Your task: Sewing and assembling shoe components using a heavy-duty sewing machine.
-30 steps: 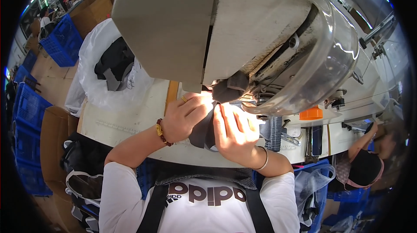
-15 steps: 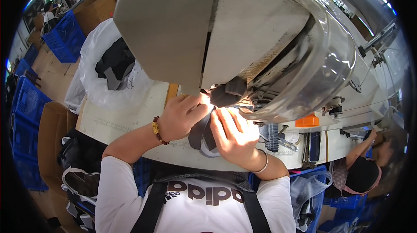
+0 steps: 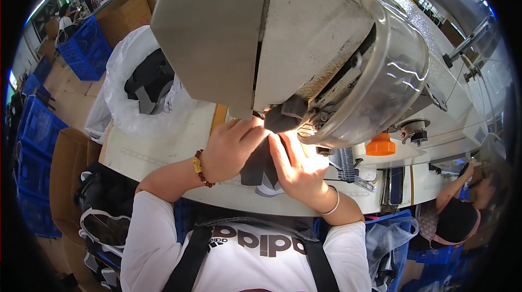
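Under the head of a large pale sewing machine (image 3: 212, 36), both my hands work on a dark grey fabric piece (image 3: 256, 168) with a light grey-white part (image 3: 269, 189) at its lower end. My left hand (image 3: 231, 148) pinches its left side, fingertips close under the machine head. On the other side, my right hand (image 3: 302, 169) presses the piece with fingers together, lit by the machine's lamp. A dark padded lump (image 3: 283, 119) on the machine hides the needle area and some fingertips.
Left on the white table (image 3: 130, 153) stands a white plastic bag (image 3: 117, 74) of dark fabric pieces. A clear curved guard (image 3: 375, 96) and an orange knob-like part (image 3: 380, 145) are to the right. A cardboard box (image 3: 70, 167), blue crates (image 3: 38, 129) and a co-worker (image 3: 448, 216) surround the table.
The grey piece has turned a little between my hands, and its flap shows more on the left. Both hands stay on it. The whole view has shifted slightly.
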Available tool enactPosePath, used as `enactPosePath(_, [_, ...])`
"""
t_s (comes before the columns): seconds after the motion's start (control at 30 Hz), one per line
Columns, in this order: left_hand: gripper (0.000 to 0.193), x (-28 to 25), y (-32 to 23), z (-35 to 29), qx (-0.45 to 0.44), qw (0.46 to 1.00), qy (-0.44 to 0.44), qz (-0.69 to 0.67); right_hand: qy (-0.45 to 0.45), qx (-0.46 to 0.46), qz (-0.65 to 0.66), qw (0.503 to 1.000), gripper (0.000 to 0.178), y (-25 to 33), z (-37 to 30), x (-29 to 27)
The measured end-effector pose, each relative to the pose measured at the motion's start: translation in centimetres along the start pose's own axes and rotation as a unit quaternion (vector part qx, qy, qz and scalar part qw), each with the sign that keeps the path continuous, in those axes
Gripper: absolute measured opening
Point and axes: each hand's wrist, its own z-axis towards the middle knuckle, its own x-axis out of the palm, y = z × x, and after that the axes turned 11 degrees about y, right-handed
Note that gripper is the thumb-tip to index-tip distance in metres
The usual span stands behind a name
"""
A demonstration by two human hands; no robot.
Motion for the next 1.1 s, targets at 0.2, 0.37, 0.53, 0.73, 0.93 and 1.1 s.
enactPosePath(0.2, [0.028, 0.9, 2.3, -1.2, 0.003, 0.993, 0.000, -0.118, -0.026, -0.009, 0.023, 0.999, 0.041, -0.7, 0.0, 0.5])
enactPosePath(0.37, [0.021, 4.0, 2.5, -2.6, -0.269, 0.757, -0.032, -0.594, -0.033, -0.029, -0.043, 0.998, 0.036, -0.9, 0.1, 0.7])
enactPosePath(0.53, [0.013, 3.9, 2.7, -1.7, -0.196, 0.834, -0.036, -0.514, -0.007, -0.022, 0.055, 0.998, 0.046, -0.9, -0.2, 0.9])
enactPosePath(0.73, [0.019, 2.0, 2.4, -0.8, -0.077, 0.939, -0.013, -0.335, 0.032, -0.011, 0.128, 0.991, 0.048, -1.2, -0.6, 0.9])
enactPosePath(0.93, [0.040, 1.5, 1.9, -1.4, 0.013, 0.994, 0.030, -0.104, 0.041, -0.030, 0.068, 0.996, 0.046, -1.6, -0.7, -0.1])
enactPosePath(1.1, [0.029, 0.6, 0.6, -0.9, 0.041, 0.998, 0.023, 0.033, 0.035, -0.023, 0.066, 0.997, 0.043, -1.5, -1.0, -0.3])
